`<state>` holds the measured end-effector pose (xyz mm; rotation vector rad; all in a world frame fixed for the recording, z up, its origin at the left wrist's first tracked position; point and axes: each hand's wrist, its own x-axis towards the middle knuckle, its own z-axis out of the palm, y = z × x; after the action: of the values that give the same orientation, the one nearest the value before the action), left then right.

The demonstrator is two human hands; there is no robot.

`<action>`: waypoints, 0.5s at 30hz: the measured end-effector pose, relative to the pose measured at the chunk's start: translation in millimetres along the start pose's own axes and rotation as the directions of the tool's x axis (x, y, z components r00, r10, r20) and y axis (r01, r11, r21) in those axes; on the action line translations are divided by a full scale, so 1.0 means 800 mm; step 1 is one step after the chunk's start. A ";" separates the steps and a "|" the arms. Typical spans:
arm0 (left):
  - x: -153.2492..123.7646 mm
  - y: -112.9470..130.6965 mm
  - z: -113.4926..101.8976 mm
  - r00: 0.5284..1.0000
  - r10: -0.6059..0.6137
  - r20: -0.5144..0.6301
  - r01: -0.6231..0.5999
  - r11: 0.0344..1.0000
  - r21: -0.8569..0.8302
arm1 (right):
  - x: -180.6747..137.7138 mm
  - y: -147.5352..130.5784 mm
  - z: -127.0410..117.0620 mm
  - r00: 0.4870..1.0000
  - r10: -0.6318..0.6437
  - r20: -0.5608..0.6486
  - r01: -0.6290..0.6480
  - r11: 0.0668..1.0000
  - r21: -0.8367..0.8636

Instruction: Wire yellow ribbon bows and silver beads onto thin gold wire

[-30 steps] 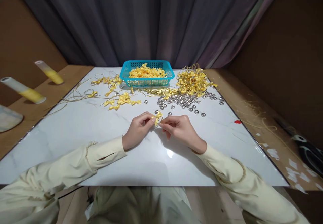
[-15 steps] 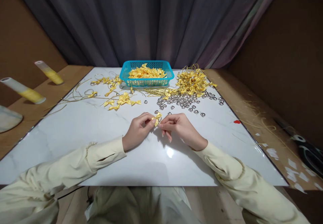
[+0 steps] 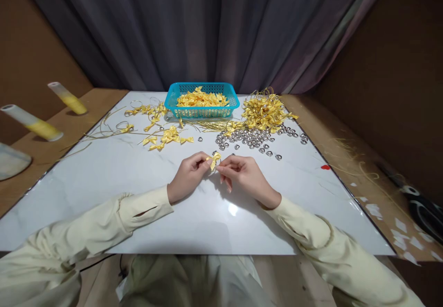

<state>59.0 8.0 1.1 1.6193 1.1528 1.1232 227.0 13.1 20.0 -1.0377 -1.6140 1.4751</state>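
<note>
Between my hands, just above the white tabletop (image 3: 145, 224), is a yellow ribbon bow (image 3: 215, 161) with a thin loop of cord at its side. My left hand (image 3: 189, 176) pinches the bow from the left between thumb and fingertips. From the right, my right hand (image 3: 247, 177) has thumb and forefinger pressed together at the cord (image 3: 218, 164) beside the bow, the other fingers curled below. The exact grip on the cord is partly hidden by the fingertips. Silver heart-shaped pieces (image 3: 251, 137) lie scattered just beyond my right hand.
A blue basket (image 3: 202, 112) of yellow bows stands at the back. Beside it rises a heap of bows with gold cords (image 3: 263, 111). Loose bows (image 3: 170, 135) lie at the left. Two yellow-wound tubes (image 3: 41, 128) are far left; black-handled scissors (image 3: 424, 212) lie right among paper scraps.
Both hands and the bow have shifted very slightly left and up. The bow has turned a little between my fingers, and my right fingers have curled in slightly.
</note>
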 end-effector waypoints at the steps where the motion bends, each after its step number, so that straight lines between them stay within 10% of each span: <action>1: 0.001 0.001 0.000 0.999 -0.037 0.009 0.037 0.999 -0.039 | 0.000 0.001 0.000 1.000 -0.016 -0.009 0.016 0.999 -0.031; 15: 0.003 0.010 0.007 0.989 -0.147 -0.020 0.139 0.967 -0.215 | -0.007 0.012 0.011 0.910 -0.414 -0.025 0.327 0.752 -0.572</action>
<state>66.7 7.3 7.6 1.3362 1.1130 1.1443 222.7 4.6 9.5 -1.0138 -2.0524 0.6420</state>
